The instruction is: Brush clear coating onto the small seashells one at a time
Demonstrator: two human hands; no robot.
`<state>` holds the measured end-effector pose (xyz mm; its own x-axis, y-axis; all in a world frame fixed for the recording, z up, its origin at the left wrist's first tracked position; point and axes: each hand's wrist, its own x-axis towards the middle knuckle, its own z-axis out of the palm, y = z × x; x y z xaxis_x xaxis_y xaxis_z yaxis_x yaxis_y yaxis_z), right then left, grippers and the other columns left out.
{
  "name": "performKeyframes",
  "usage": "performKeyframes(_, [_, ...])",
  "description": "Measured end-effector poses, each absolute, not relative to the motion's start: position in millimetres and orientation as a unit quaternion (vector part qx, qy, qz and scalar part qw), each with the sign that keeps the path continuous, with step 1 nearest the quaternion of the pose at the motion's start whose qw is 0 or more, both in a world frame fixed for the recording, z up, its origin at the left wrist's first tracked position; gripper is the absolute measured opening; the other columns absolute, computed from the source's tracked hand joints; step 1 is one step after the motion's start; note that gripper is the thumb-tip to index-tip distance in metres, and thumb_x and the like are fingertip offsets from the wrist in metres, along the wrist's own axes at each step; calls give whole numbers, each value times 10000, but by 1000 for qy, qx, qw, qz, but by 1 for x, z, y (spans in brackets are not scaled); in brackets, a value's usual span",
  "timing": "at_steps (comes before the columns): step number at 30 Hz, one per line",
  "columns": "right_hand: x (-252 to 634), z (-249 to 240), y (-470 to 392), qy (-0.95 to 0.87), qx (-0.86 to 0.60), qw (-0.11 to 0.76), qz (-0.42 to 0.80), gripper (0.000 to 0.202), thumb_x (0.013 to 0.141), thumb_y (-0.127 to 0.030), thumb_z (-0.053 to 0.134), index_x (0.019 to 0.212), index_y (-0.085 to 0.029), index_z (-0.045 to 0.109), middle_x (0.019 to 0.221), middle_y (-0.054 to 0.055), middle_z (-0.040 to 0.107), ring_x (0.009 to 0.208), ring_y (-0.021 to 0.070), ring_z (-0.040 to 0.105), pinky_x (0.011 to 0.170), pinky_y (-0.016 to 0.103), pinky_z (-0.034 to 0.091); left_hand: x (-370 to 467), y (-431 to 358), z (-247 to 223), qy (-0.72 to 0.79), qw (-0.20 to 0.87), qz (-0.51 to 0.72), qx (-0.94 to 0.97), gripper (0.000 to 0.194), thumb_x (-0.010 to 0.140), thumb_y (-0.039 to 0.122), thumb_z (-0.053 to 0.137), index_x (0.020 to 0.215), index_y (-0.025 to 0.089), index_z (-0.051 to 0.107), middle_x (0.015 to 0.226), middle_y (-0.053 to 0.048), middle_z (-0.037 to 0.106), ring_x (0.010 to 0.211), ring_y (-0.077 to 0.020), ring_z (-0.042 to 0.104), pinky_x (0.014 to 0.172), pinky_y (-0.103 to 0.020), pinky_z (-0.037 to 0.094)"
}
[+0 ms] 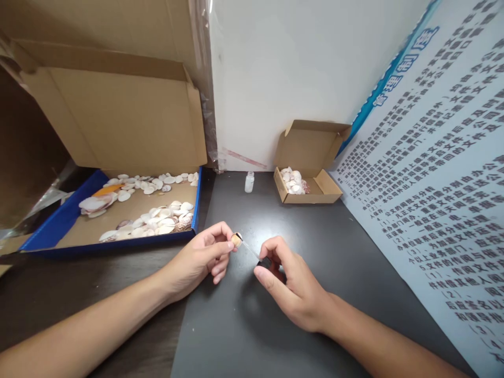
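Between its thumb and fingertips, my left hand (208, 253) pinches a small yellowish shell (236, 240). My right hand (293, 283) is closed round a black cap (265, 263), from which a thin clear stem (250, 249) points up and left. The stem's far end is at the shell's right side; whether it touches is too small to tell. Beyond both hands, a small white-looking glass bottle (249, 182) stands upright without a cap on the dark table.
On the left lies an open blue-edged cardboard box (199, 202) with many shells. A smaller open cardboard box (315, 198) holding shells sits at the back right. Behind is a white panel (307, 58); a printed sheet (429, 184) borders the right.
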<state>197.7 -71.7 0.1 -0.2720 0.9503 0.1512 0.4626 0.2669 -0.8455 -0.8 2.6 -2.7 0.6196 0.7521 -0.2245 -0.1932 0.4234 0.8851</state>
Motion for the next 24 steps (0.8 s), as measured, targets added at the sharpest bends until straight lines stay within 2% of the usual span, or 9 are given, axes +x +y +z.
performKeyframes(5, [197, -1, -69, -712, -528, 338, 317, 81, 915, -255, 518, 934, -222, 446, 667, -63, 430, 556, 112, 400, 537, 243, 331, 0, 4, 0, 316, 785, 308, 436, 244, 824, 283, 701, 811, 183, 478, 750, 74, 505, 383, 7, 349, 356, -150, 402])
performKeyframes(12, [197, -1, -68, -723, -519, 342, 301, 89, 886, -231, 545, 941, -223, 476, 661, -62, 419, 557, 115, 403, 530, 237, 339, -1, 3, -3, 321, 772, 289, 465, 277, 827, 318, 705, 815, 194, 457, 648, 93, 478, 378, -9, 379, 356, -140, 400])
performKeyframes(19, [196, -2, -65, -736, -490, 364, 294, 107, 873, -200, 558, 957, -224, 496, 736, -42, 457, 582, 109, 420, 536, 227, 371, 0, 3, -6, 317, 764, 293, 479, 286, 823, 310, 705, 826, 202, 440, 638, 94, 492, 386, -16, 394, 371, -141, 406])
performKeyframes(24, [197, -2, -66, -725, -512, 384, 253, 122, 852, -158, 568, 936, -223, 507, 708, -49, 436, 578, 110, 420, 530, 226, 366, 1, 2, -8, 316, 749, 299, 499, 306, 820, 343, 712, 817, 197, 443, 672, 91, 486, 397, -6, 364, 373, -143, 407])
